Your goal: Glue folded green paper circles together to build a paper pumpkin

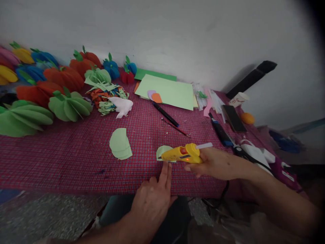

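Observation:
My right hand (217,165) is wrapped round a yellow hot glue gun (188,154), with a pale glue stick jutting from its back. The gun's tip is over a small light green paper half-circle (163,149), which it partly hides. Two stretched fingers of my left hand (154,191) touch the straight lower edge of that paper, the others being bent or hidden. To the left lies a stack of light green paper half-circles (120,144), slightly fanned.
Paper pumpkins (69,103) crowd the left side near a heap of paper scraps (108,98). Green paper sheets (169,91), a black marker (166,114) and a thin brush (175,127) lie behind. A cutter (220,130), scissors (240,150), phone (233,118) and paper cup (239,99) are right.

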`<state>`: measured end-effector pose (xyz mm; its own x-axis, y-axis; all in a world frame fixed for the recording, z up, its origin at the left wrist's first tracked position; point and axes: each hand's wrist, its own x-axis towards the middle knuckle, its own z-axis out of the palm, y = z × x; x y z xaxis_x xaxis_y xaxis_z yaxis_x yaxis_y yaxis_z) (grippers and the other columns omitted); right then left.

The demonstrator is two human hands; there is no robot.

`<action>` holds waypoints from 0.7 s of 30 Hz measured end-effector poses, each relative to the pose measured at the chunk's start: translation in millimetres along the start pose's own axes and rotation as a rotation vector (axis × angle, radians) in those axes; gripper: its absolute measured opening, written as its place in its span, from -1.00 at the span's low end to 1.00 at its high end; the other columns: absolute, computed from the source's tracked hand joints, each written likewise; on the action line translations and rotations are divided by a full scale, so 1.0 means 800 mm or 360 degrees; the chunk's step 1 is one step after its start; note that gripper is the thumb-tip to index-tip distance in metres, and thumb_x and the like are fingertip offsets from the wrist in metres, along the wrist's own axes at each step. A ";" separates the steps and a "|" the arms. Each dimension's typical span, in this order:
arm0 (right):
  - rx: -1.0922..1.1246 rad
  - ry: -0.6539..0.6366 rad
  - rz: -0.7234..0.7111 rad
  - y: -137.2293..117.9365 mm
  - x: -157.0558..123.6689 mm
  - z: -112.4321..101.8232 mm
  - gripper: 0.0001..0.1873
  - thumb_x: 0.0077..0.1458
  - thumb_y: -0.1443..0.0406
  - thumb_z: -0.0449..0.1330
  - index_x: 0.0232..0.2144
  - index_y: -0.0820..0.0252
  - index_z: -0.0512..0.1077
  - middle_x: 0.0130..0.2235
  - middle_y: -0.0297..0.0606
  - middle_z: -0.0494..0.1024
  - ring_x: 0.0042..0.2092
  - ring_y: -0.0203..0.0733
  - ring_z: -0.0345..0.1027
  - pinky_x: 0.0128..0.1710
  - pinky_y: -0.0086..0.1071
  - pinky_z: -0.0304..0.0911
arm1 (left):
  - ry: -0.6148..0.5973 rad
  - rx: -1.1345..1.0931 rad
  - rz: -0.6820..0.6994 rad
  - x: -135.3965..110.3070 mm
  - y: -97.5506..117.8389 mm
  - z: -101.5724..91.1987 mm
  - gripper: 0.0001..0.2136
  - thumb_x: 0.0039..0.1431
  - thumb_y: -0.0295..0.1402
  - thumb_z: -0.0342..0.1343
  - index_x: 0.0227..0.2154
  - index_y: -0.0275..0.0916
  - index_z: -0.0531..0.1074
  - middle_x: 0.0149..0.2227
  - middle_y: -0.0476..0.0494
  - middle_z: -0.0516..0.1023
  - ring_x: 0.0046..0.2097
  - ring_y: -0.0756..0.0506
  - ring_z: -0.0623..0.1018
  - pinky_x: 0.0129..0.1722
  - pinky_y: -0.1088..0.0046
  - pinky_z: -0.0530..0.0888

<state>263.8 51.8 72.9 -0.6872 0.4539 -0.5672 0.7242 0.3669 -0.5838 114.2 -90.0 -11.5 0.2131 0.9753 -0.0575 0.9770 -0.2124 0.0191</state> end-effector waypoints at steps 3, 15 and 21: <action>-0.0001 0.0001 -0.0019 0.000 0.000 -0.001 -0.60 0.11 0.02 0.04 -0.51 0.21 0.37 -0.55 -0.31 0.49 -0.52 -0.28 0.34 -0.59 -0.47 0.14 | -0.0009 -0.0014 -0.0001 0.001 0.000 -0.001 -0.34 0.04 -0.09 0.09 0.17 -0.31 0.15 0.22 -0.36 0.11 -0.46 -0.08 0.49 -0.61 0.35 0.49; 0.0481 0.0080 -0.0086 0.000 -0.025 -0.008 -0.67 0.03 0.06 0.14 -0.29 0.19 0.37 -0.41 -0.33 0.42 -0.41 -0.28 0.33 -0.43 -0.42 0.30 | -0.0028 -0.0044 -0.0033 0.001 0.000 -0.002 -0.33 0.04 -0.09 0.10 0.18 -0.29 0.13 0.24 -0.39 0.07 -0.43 -0.09 0.50 -0.58 0.34 0.49; -0.0055 0.0827 0.0119 0.045 -0.039 -0.019 -0.64 0.03 0.01 0.10 -0.26 0.14 0.37 -0.43 -0.31 0.41 -0.42 -0.16 0.29 -0.44 -0.32 0.22 | 0.0176 -0.0129 0.0055 -0.016 -0.002 -0.016 -0.40 0.06 -0.03 0.04 0.15 -0.16 0.19 0.20 -0.18 0.21 -0.40 -0.06 0.52 -0.51 0.37 0.50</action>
<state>312.3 63.6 78.3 -0.5213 0.8194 -0.2384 0.7776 0.3409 -0.5283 110.2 -101.1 2.3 0.2400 0.9692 0.0551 0.9644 -0.2446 0.1003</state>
